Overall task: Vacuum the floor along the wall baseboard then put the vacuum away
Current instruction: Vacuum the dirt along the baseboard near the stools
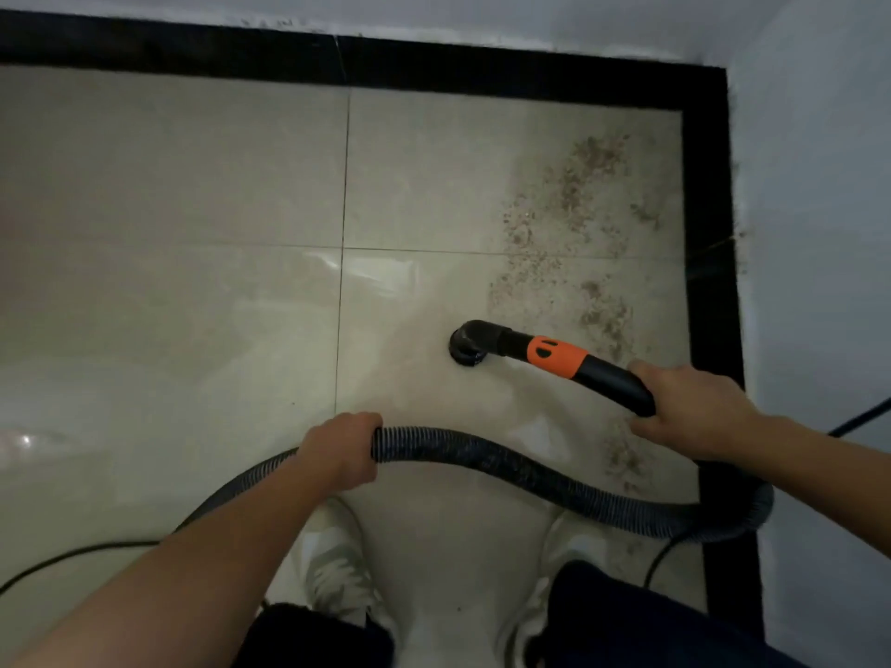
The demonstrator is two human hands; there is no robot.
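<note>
Both hands are closed and loaded: left hand (337,450) wraps the ribbed hose (530,467) mid-run, right hand (684,407) grips the black handle (612,378) just behind the orange collar (557,356). Round nozzle (465,347) sits mouth-down on the floor (193,233), just left of the dirt and well apart from the baseboard (708,233). Vacuum body not in view; hose exits lower left, thin power cord (72,556) beside it.

Dirt (578,224): gritty strip along the right-hand baseboard, from near the corner down to beside the right hand. A smaller patch lies just above the hose loop. Specks also cling to the wall (819,233) at the baseboard's top edge.

Read: baseboard pass is early, most of the strip not picked up yet.

Doing it well, my take:
- swing nozzle right into the strip and keep the mouth flat; a tilt probably loses suction
- run slow parallel passes, starting at the baseboard edge and working outward, finishing in the corner
- overlap passes, since the small round mouth covers little
- left hand lifts the slack so the loop doesn't drag through the lower patch and spread grit
- watch the shoes (332,561); stepping into the strip would track it
- check the baseboard top edge last

Putting the vacuum away comes after all that
</note>
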